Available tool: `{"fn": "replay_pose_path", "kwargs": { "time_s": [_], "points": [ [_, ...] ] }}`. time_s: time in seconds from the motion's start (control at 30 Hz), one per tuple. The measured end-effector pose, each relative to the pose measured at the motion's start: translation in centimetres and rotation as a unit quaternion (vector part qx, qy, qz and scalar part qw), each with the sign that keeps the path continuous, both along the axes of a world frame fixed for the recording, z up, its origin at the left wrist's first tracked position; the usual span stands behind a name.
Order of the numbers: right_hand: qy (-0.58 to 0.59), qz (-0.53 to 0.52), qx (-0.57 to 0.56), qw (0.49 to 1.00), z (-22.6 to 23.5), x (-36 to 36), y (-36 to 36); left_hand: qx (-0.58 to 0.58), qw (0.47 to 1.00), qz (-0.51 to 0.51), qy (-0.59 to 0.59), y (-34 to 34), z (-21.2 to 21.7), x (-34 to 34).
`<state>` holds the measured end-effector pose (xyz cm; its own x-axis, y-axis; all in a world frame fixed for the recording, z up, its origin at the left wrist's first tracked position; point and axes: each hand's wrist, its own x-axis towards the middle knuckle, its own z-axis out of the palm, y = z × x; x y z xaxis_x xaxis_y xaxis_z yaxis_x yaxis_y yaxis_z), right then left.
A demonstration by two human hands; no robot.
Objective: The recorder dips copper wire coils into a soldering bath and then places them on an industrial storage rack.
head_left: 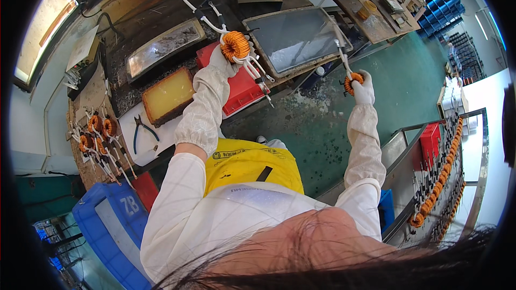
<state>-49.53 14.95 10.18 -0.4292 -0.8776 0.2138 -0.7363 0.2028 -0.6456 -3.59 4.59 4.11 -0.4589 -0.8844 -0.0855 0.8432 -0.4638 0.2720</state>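
Fingers [221, 56] grip orange coil [235, 45]; right hand [364, 90] another.

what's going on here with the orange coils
A person in white gloves and sleeve covers holds an orange wound coil in each hand. The left hand holds a coil with white-sleeved leads above the red tray, by a shallow metal-framed tray. The right hand holds a second coil, its leads pointing up. More coils lie on the bench at left and hang on a rack at right.
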Motion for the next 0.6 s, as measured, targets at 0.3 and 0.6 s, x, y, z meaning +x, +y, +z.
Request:
{"fn": "replay_pose_path", "kwargs": {
  "time_s": [0.3,0.6],
  "points": [
    [0.338,0.120,0.055,0.932,3.1,5.8,-1.0,0.000,1.000,0.006,-0.020,-0.2,-0.1,0.0],
    [0.397,0.131,0.058,0.906,2.8,5.4,-0.6,-0.004,1.000,0.016,-0.018,-0.4,-0.6,-0.4]
  ]
}}
